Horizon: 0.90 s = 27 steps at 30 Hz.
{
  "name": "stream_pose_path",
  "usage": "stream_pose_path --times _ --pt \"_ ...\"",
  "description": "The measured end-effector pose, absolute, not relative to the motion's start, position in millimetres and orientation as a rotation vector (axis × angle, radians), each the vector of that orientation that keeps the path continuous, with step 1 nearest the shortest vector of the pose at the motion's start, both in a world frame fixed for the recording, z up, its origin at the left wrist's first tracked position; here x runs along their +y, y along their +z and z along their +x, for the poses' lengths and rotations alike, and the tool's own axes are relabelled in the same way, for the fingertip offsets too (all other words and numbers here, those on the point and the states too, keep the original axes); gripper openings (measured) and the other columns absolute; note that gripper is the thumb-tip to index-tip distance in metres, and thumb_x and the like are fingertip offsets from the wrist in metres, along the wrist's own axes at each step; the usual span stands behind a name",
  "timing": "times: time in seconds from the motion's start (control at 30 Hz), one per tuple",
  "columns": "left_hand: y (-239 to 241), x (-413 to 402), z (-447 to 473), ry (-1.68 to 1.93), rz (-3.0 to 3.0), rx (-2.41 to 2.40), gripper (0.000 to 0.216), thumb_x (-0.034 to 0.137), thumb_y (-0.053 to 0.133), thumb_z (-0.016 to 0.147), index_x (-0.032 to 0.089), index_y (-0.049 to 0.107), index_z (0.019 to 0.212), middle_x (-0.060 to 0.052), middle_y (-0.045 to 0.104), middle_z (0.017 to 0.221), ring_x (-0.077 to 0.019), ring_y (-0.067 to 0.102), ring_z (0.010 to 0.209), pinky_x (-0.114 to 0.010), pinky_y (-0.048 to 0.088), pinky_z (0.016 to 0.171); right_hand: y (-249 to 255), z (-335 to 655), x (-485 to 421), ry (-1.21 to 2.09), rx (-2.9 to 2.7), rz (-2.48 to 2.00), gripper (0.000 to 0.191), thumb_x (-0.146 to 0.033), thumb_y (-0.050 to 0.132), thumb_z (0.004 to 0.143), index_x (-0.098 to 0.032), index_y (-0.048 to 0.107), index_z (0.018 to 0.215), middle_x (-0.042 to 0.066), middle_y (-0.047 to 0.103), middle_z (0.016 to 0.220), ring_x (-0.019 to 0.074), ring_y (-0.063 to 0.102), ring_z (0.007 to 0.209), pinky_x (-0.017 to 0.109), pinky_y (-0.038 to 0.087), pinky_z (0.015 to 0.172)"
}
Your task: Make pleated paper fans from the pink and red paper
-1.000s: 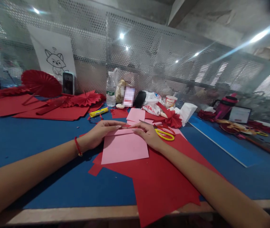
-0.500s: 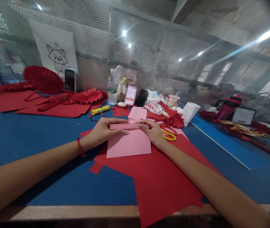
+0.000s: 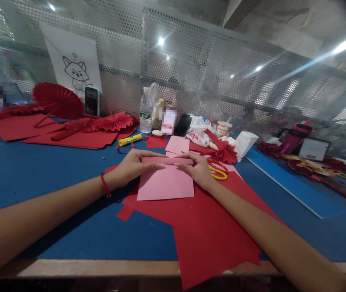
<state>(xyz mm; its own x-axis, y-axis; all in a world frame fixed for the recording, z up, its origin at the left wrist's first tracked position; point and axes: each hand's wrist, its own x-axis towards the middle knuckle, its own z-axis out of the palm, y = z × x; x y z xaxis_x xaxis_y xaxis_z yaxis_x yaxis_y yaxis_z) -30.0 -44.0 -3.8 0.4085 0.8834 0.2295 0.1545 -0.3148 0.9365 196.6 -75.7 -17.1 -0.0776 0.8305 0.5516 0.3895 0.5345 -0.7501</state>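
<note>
A sheet of pink paper lies over red paper, its far edge folded into a narrow strip. My left hand pinches the left part of that fold, thumb on the near side and fingers behind. At the right part my right hand grips the same fold, its thumb close to the left thumb. Another pink piece lies just beyond the fold. Beside my right hand are scissors with red and yellow handles, their blades hidden.
A yellow glue stick lies behind my left hand. Red paper sheets and a red pleated fan are at the left. A water bottle stands at the back, a white plastic bag to its right. A blue board lies at the right.
The folded strip has turned up and now faces me along its length. Both thumbs have come onto its near side, the right thumb lower than before. The view has shifted slightly.
</note>
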Motion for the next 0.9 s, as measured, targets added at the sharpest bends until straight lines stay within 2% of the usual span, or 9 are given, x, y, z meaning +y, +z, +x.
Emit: stream_pose_path --times 0.2,0.37,0.47,0.6,0.7,0.77,0.83,0.9 --pt "-2 -44 -30 0.919 1.719 0.881 0.046 0.044 0.083 0.063 0.019 0.077 0.101 -0.008 0.077 0.096 -0.0215 0.069 0.081 -0.027 0.055 0.066 -19 198 -75 0.494 -1.699 -1.027 0.021 -0.032 0.080 0.071 -0.020 0.074 0.087 0.004 0.074 0.089 0.0197 0.067 0.085 0.031 0.051 0.078" --pt "-10 -32 -36 0.871 1.910 0.832 0.040 0.044 0.071 0.077 0.017 0.076 0.106 -0.008 0.077 0.094 -0.0220 0.070 0.079 -0.026 0.053 0.063 -22 200 -72 0.447 -1.709 -1.053 0.013 -0.029 0.077 0.074 -0.018 0.071 0.078 0.002 0.072 0.077 0.0176 0.066 0.074 0.028 0.049 0.069" --pt "-16 -25 -40 0.904 2.305 0.811 0.030 0.034 0.061 0.085 0.017 0.076 0.105 -0.008 0.077 0.100 -0.0235 0.071 0.086 -0.028 0.053 0.071 -22 201 -72 0.255 -1.827 -1.090 0.005 -0.021 0.072 0.079 -0.019 0.069 0.075 0.002 0.071 0.076 0.0174 0.065 0.073 0.028 0.047 0.068" --pt "-14 -26 -43 1.106 2.684 0.741 0.032 0.025 0.046 0.095 0.018 0.074 0.110 -0.008 0.075 0.107 -0.0222 0.070 0.097 -0.030 0.053 0.082 -17 203 -80 -0.165 -1.900 -0.959 0.012 -0.016 0.061 0.087 -0.020 0.067 0.078 0.004 0.072 0.082 0.0191 0.066 0.080 0.032 0.047 0.073" --pt "-5 -31 -44 1.499 2.892 0.625 0.033 0.019 0.045 0.096 0.025 0.071 0.115 -0.006 0.069 0.123 -0.0216 0.058 0.121 -0.039 0.044 0.102 -14 203 -88 -0.478 -1.821 -0.814 0.014 -0.015 0.058 0.089 -0.022 0.068 0.082 0.005 0.073 0.088 0.0207 0.064 0.087 0.036 0.046 0.079" --pt "-2 -33 -44 1.594 3.056 0.571 0.033 0.015 0.047 0.095 0.029 0.069 0.116 -0.004 0.068 0.125 -0.0216 0.053 0.126 -0.043 0.036 0.108 -16 203 -89 -0.589 -1.825 -0.779 0.012 -0.014 0.061 0.088 -0.023 0.067 0.082 0.005 0.072 0.087 0.0216 0.061 0.086 0.038 0.044 0.079" --pt "-2 -33 -43 1.396 3.243 0.477 0.031 0.013 0.048 0.094 0.026 0.071 0.109 -0.005 0.074 0.109 -0.0200 0.062 0.110 -0.041 0.037 0.105 -20 201 -87 -0.567 -1.919 -0.798 0.011 -0.014 0.062 0.087 -0.022 0.065 0.080 0.004 0.071 0.084 0.0215 0.058 0.083 0.037 0.042 0.078" --pt "-6 -35 -40 1.044 3.372 0.358 0.027 0.013 0.047 0.094 0.020 0.073 0.094 -0.006 0.075 0.086 -0.0174 0.066 0.084 -0.035 0.044 0.093 -24 199 -82 -0.430 -2.085 -0.832 0.011 -0.016 0.063 0.087 -0.020 0.063 0.077 0.004 0.069 0.080 0.0204 0.057 0.081 0.035 0.041 0.077"
